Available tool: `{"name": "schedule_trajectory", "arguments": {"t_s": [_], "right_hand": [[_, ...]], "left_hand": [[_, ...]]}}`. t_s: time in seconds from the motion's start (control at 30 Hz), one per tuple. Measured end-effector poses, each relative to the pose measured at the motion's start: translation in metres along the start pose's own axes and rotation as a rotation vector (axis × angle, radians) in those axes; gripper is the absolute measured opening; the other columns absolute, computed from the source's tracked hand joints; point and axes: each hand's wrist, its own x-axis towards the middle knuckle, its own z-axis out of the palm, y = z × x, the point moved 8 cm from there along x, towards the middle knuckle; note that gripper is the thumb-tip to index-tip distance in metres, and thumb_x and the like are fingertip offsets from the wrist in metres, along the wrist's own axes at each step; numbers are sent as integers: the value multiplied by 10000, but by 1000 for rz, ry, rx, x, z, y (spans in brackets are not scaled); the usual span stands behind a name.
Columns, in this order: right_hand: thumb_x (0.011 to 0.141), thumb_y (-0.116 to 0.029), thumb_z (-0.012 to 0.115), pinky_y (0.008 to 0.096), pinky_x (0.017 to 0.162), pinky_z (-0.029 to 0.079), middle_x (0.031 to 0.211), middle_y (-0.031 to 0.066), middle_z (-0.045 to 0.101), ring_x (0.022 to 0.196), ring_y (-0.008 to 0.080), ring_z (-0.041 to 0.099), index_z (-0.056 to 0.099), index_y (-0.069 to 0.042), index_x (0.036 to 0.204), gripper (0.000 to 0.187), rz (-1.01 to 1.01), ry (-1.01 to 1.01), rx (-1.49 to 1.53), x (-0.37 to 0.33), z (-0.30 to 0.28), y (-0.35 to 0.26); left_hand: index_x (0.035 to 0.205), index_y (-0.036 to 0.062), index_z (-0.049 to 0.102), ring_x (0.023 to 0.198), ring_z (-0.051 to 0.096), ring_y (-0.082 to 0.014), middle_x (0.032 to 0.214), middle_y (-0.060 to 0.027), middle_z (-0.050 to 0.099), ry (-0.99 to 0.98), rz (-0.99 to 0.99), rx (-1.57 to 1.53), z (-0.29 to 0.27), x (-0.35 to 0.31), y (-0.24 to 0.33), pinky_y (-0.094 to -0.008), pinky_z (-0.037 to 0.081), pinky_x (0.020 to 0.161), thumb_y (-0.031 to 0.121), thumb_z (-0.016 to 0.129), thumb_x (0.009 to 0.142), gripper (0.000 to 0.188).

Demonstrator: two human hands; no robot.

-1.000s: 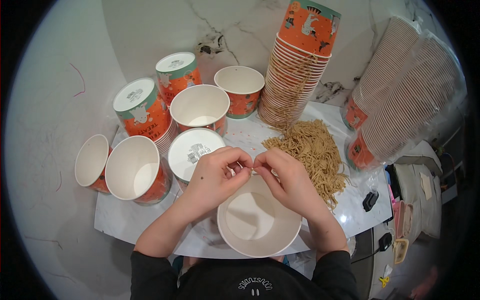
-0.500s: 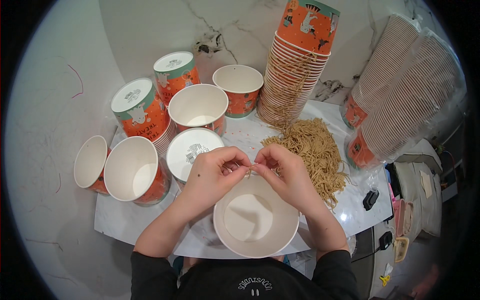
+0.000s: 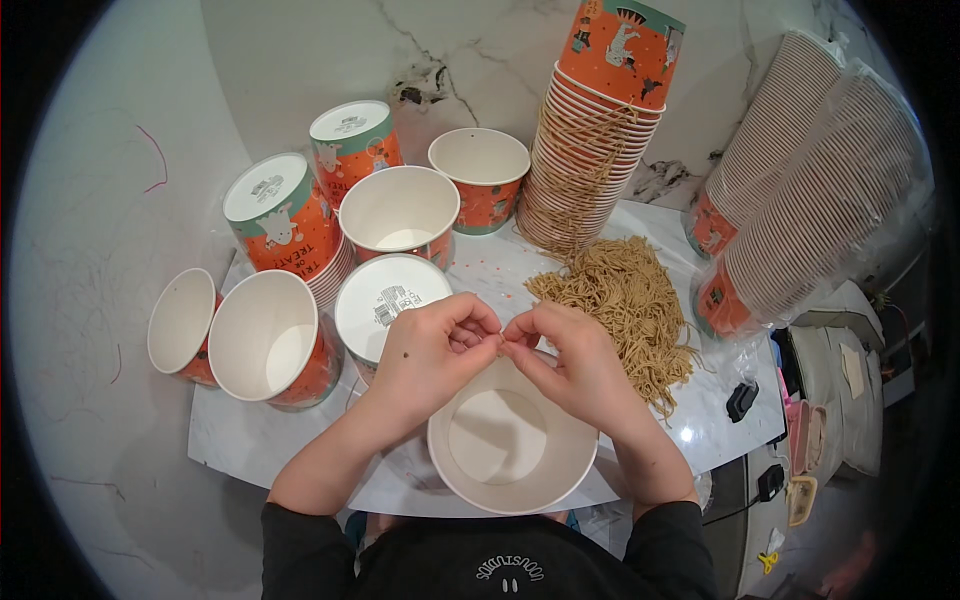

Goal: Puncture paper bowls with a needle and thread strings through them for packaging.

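White paper cup sits at the near edge of the tabletop, mouth up, straight below my two hands at about six o'clock from the middle of the view. My left hand and right hand meet just above the cup's far rim, fingertips pinched together and touching each other; I see something very thin between them, likely a strand, but it is too small for me to tell for sure. So the fingers of both hands are drawn together, not spread.

At two o'clock from my hands lies a loose heap of tan string on the marble, just beside my right hand. Beyond it, at twelve to one o'clock, a tall stack of orange cups leans, with strings hanging from their rims. At three o'clock two sleeves of wrapped cups lie on their sides.

At nine o'clock two open cups lie tipped toward me, and an upside-down cup touches my left hand's knuckles. Farther off, at eleven o'clock, two more inverted cups and two upright ones stand close together.
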Motion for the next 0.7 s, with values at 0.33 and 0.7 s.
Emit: {"name": "schedule_trajectory", "arguments": {"t_s": [0.33,0.7], "right_hand": [[924,-84,678,302,726,504,889,78,665,820,192,650,666,-7,981,97,50,-70,71,2,5,13],[965,-162,660,274,629,470,872,22,679,792,81,594,669,-1,986,163,300,-139,460,-1,20,42]], "left_hand": [[934,4,647,742,619,-14,851,2,684,-66,-47,-35,1,2,-1,-176,514,664,14,723,904,82],[932,4,686,699,624,-147,867,-83,620,-96,12,135,-7,-7,20,-296,516,657,92,728,820,149]]}}
